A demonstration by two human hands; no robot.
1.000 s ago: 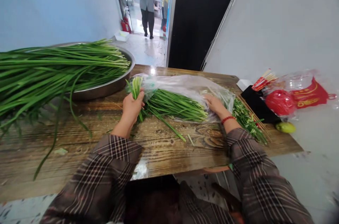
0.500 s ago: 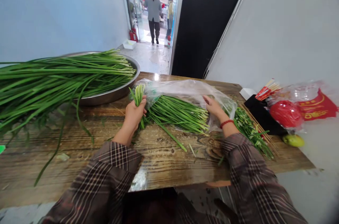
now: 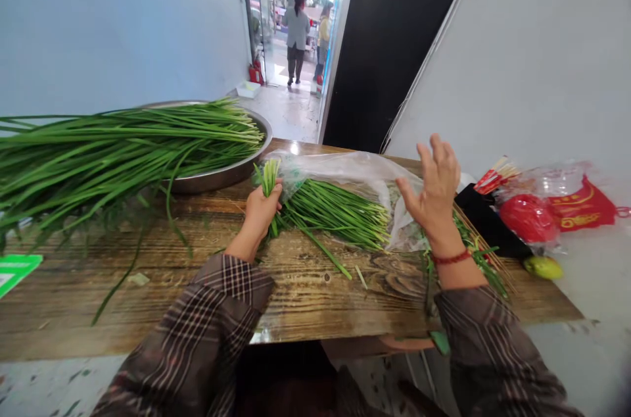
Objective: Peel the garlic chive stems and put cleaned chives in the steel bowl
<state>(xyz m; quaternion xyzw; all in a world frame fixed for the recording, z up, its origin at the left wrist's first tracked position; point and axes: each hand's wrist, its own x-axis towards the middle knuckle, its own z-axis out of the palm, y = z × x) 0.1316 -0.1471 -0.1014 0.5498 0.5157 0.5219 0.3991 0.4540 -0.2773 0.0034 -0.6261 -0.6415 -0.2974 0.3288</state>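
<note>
Toward the far edge of the surface (image 3: 296, 298), the left hand (image 3: 261, 210) clasps a stalk bunch (image 3: 270, 175) beside a green pile (image 3: 340, 214), liable to scatter if the splayed, empty right hand (image 3: 436, 190) snags the bag (image 3: 348, 166).

The tabletop (image 3: 310, 308) at six o'clock is glossy wood; the basin (image 3: 219, 181) at nine, smooth metal; the bag (image 3: 345, 164) at one, filmy plastic.

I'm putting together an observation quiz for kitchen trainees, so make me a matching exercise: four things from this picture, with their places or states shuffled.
Column one
1. Left hand
2. Right hand
3. Metal basin
4. Red bracelet

Column two
A. raised, fingers spread
B. worn around the right wrist
C. closed around a small bunch of green stalks
D. beneath a large heap of green stalks

Pairs: 1-C, 2-A, 3-D, 4-B
</note>
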